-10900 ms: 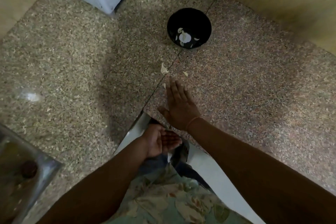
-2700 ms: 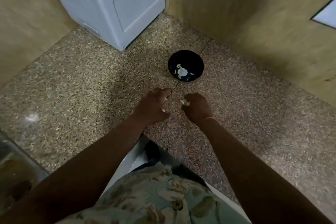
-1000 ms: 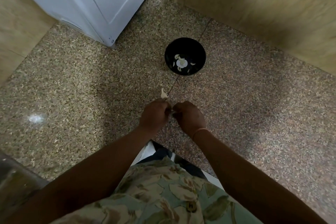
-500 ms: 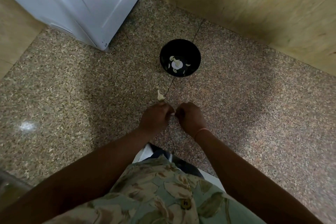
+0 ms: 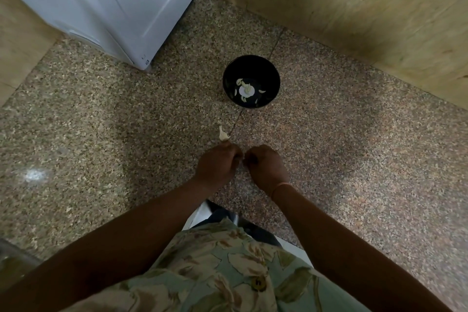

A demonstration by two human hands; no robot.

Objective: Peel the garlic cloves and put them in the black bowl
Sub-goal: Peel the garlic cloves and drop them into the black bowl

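The black bowl (image 5: 276, 76) stands on the speckled stone counter (image 5: 101, 134), ahead of my hands, with several pale garlic pieces (image 5: 247, 90) at its bottom. A loose garlic piece (image 5: 223, 134) lies on the counter just beyond my left knuckles. My left hand (image 5: 217, 164) and my right hand (image 5: 266, 167) are both closed, knuckles up, with fingertips meeting over a small garlic clove. The clove is almost wholly hidden between them.
A white appliance (image 5: 114, 7) stands at the back left. Wooden panels (image 5: 354, 7) wall off the back and right. A metal sink edge (image 5: 12, 258) shows at the lower left. The counter's front edge runs just under my wrists.
My hands came together from apart and stay pinched on the clove. The view has shifted slightly; the bowl and the loose garlic piece have not moved.
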